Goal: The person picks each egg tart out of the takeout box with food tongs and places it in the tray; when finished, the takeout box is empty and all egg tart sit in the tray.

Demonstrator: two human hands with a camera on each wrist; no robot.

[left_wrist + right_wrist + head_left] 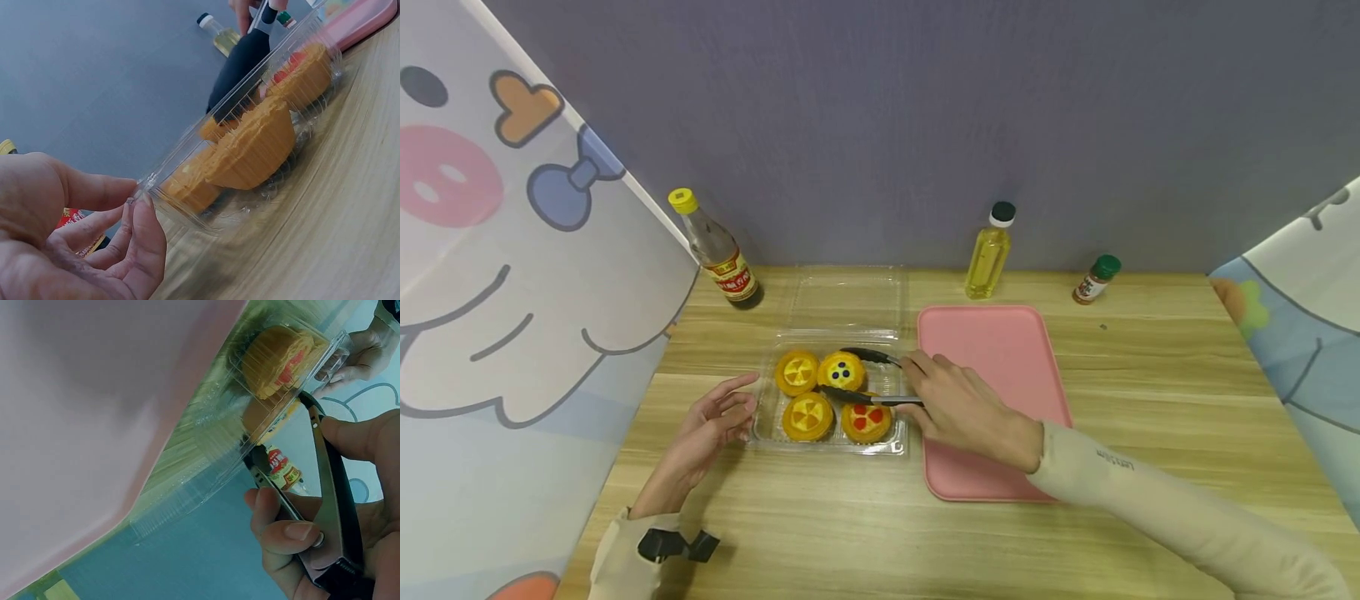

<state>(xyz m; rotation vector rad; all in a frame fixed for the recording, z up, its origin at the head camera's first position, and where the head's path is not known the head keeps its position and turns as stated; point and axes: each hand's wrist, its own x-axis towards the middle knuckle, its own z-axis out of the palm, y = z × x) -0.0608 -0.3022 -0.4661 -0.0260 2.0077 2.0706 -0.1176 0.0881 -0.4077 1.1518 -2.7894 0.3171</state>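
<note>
Little looked done: four round golden tarts [808, 418] sat in the clear plastic box [850, 448] toward the counter's [820, 525] left edge. The left hand [718, 421] pinched the box; the right hand [962, 400] gripped black-tipped metal tongs [895, 401] straddling the blue-dotted tart [842, 367], contact unclear, lifting yet undone.

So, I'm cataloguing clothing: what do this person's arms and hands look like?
The left sleeve and right sleeve are pale beige. A black strap crosses the left one near the wrist; small dark lettering marks the right one near its cuff. The left hand and right hand are ungloved.
</note>
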